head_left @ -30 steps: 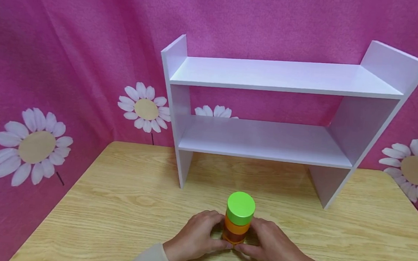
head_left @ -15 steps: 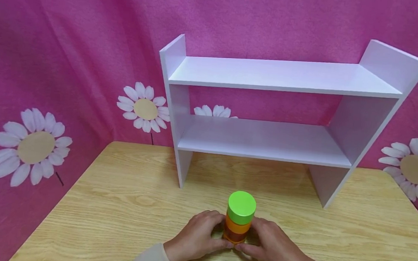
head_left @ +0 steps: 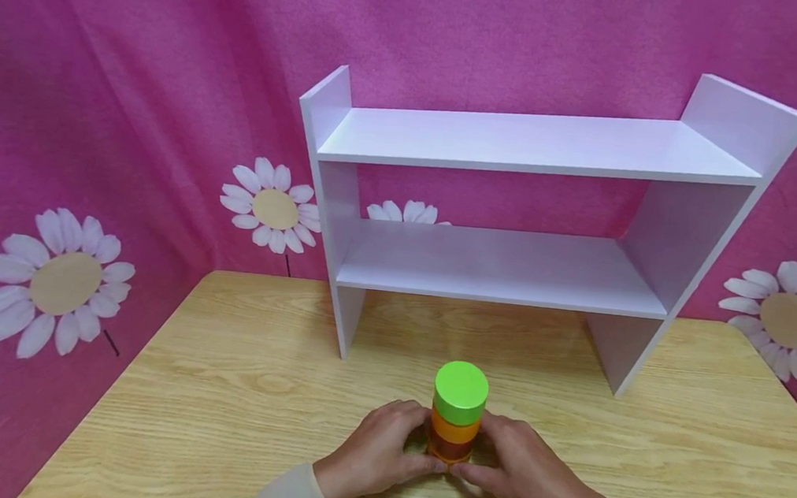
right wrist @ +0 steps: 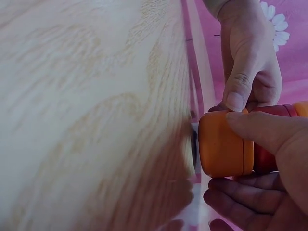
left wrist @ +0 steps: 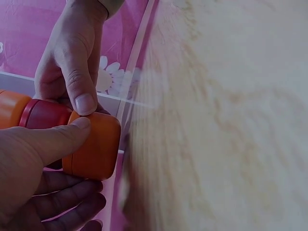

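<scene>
A stack of coloured round blocks (head_left: 460, 394) stands upright on the table between both hands in the head view. Its top is bright green, with orange, dark red and orange bands below. My left hand (head_left: 381, 447) holds its left side, thumb at the base and fingers curled behind. From the other side my right hand (head_left: 518, 465) grips it the same way, the thumbs nearly meeting at the front. In the left wrist view both thumbs press on the orange bottom block (left wrist: 98, 149). The right wrist view also shows the red block (right wrist: 263, 161); the green top lies outside it.
Behind the stack stands a pale two-tier shelf (head_left: 503, 270) with upright side panels. The wooden table (head_left: 254, 355) reaches back to a magenta curtain (head_left: 173, 63) printed with white daisies.
The head view has shifted slightly, so the shelf appears a little further left. The stack sits very slightly further right between the hands; both hands keep their hold.
</scene>
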Available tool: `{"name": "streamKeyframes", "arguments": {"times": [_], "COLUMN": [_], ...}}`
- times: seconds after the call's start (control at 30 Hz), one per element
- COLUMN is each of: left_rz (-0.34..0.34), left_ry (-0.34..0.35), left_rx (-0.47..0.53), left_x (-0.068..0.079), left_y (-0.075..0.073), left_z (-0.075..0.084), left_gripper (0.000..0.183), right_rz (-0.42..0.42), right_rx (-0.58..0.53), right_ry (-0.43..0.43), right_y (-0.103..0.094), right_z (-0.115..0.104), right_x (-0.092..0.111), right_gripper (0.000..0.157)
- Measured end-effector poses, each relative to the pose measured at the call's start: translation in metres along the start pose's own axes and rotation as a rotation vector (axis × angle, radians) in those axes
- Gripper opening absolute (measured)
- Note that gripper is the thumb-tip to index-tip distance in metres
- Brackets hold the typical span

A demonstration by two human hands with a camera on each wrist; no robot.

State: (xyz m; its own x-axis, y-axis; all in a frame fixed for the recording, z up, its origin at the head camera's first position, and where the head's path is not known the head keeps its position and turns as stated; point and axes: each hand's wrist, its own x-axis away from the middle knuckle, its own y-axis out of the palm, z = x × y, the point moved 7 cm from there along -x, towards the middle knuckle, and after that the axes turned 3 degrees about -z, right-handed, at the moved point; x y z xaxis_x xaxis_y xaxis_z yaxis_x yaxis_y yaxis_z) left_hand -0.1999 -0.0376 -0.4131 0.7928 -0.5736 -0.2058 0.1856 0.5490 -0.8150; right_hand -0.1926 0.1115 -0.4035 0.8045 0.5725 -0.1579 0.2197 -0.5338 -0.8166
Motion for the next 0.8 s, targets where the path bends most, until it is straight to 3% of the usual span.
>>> {"name": "streamKeyframes", "arguments": {"times": [0.6,0.8], "left_rz": [-0.036,-0.043], "left_ry": [0.012,0.026], "left_rx": [0.002,-0.001], "left_x": [-0.004,-0.008], "left_y": [-0.002,-0.005], "left_z": [0.004,0.007], "left_gripper": [0.046,0.042], "right_rz": [0.007,0.000], "right_rx": [-0.038,-0.025], "right_ry": [-0.016,0.020], "right_y": [-0.009,-0.013], "right_z": [-0.003,-0.001], "right_x": [0.001,0.000], "right_gripper": [0.040,0.042]}}
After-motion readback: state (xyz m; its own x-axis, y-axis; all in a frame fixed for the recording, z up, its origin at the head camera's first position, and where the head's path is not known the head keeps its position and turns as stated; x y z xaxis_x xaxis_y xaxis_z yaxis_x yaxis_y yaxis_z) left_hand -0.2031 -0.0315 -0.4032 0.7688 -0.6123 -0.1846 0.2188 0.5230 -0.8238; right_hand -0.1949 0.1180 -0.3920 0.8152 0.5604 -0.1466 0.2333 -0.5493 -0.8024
